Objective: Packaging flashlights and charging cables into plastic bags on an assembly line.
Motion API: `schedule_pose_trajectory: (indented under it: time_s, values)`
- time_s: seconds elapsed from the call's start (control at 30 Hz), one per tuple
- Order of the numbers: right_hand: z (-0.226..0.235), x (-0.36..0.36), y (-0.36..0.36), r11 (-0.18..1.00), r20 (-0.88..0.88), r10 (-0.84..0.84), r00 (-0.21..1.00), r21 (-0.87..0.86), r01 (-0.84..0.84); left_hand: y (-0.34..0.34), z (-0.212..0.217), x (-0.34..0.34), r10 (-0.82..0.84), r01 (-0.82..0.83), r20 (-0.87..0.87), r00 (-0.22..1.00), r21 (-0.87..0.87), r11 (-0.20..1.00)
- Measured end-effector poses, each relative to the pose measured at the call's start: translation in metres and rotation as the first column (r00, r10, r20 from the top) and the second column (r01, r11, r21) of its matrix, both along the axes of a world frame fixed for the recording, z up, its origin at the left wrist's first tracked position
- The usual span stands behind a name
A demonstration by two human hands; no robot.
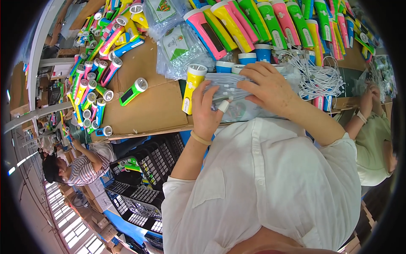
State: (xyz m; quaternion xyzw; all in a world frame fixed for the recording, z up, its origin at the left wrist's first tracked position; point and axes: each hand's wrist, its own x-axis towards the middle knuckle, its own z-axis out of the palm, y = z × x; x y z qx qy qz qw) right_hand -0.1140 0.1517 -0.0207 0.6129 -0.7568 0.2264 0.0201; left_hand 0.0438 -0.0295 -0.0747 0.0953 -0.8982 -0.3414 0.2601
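Observation:
A bundle of white cables with small pale plugs lies in front of me at the table's near edge, over clear plastic bags. My left hand curls its fingers and white-wrapped thumb around the left end of this bundle. From the right, my right hand bends its fingers over the other end and presses on it; its thumb is partly hidden. A yellow flashlight lies just left of my left hand. Behind the bundle, several blue flashlights show their white-rimmed ends.
Several coloured flashlights fill the back; more pile up at left. One green flashlight lies on cardboard. Bagged cards lie behind, loose white cables at right. Black crates stand below left. Co-workers sit on both sides.

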Motion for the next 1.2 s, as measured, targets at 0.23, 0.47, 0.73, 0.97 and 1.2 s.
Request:
schedule_pose_trajectory:
  time_s: [0.23, 0.47, 0.73, 0.97, 1.2]
  values:
    - [0.019, -0.039, 0.045, 0.987, -0.006, -0.158, 0.987, -0.042, 0.158, 0.036, 0.016, -0.046, -0.052, 0.053, -0.106, 0.993, 0.006, 0.999]
    - [-0.009, -0.031, 0.063, 0.972, -0.042, -0.153, 0.987, -0.186, 0.143, 0.037, 0.021, -0.065, -0.059, 0.065, -0.073, 0.996, 0.096, 0.993]
    - [-0.015, -0.025, 0.058, 0.942, -0.031, -0.202, 0.979, -0.278, 0.186, 0.053, 0.031, -0.054, -0.255, 0.207, -0.101, 0.962, -0.341, 0.917]
    - [-0.013, -0.019, 0.054, 0.940, 0.038, -0.225, 0.974, -0.253, 0.227, 0.068, 0.019, -0.056, -0.139, 0.110, -0.045, 0.989, -0.392, 0.913]
    - [-0.019, -0.008, 0.065, 0.945, -0.104, -0.249, 0.963, -0.245, 0.218, 0.076, 0.022, -0.058, -0.153, 0.145, 0.005, 0.988, -0.350, 0.926]
